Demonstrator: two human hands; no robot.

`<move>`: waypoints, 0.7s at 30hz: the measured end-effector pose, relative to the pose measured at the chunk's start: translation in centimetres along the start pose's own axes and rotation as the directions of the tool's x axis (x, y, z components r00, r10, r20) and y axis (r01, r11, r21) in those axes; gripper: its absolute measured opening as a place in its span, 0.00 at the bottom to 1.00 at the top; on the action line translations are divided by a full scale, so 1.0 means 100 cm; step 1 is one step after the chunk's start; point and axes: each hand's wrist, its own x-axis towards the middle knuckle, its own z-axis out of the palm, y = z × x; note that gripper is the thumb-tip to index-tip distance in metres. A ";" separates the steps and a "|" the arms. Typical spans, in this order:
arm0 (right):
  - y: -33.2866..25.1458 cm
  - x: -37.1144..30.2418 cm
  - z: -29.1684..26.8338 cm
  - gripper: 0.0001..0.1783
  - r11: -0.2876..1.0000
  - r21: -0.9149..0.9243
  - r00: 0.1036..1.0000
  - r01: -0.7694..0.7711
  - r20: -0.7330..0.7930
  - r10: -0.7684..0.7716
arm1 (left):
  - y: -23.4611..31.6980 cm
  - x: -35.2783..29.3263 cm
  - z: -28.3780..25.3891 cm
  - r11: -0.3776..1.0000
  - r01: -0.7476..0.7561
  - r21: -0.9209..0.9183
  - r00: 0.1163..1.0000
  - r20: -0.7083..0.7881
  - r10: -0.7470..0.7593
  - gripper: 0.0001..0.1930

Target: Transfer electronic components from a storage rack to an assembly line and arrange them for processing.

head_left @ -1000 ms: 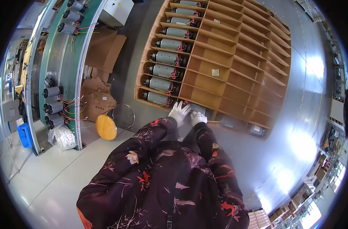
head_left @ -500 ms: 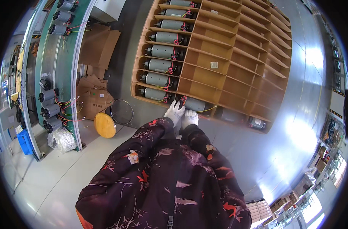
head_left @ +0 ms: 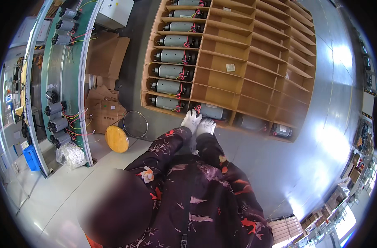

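Observation:
My left hand [head_left: 191, 120], in a white glove, is at the near wall of a large divided cardboard box [head_left: 176, 116]. Its fingers are closed on the red wires [head_left: 197, 109] at the left end of a grey cylindrical motor [head_left: 212, 111]. That motor lies on its side in a near-row compartment. My right hand [head_left: 205, 126], gloved too, is close beside the left at the box's near edge. Its fingers are bent together, and what they hold, if anything, is hidden. Similar motors [head_left: 167, 86] with bundled wires fill the left column.
More motors [head_left: 251, 123] lie along the near row to the right. A green-topped conveyor [head_left: 68, 89] on the left carries motors with loose wires. A round wooden stool [head_left: 117, 139], flattened cardboard [head_left: 101, 108] and a blue bin [head_left: 31, 157] stand nearby.
The yellow wire that stretched right across the motor no longer shows there. The red wires sit bunched at its left end. Both hands have stayed close to the same spot.

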 end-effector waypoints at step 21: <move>0.084 0.013 -0.001 0.29 0.927 0.319 0.956 0.197 0.146 -0.253 | -0.085 -0.153 -0.038 0.475 0.429 -0.769 0.875 0.223 -0.428 0.25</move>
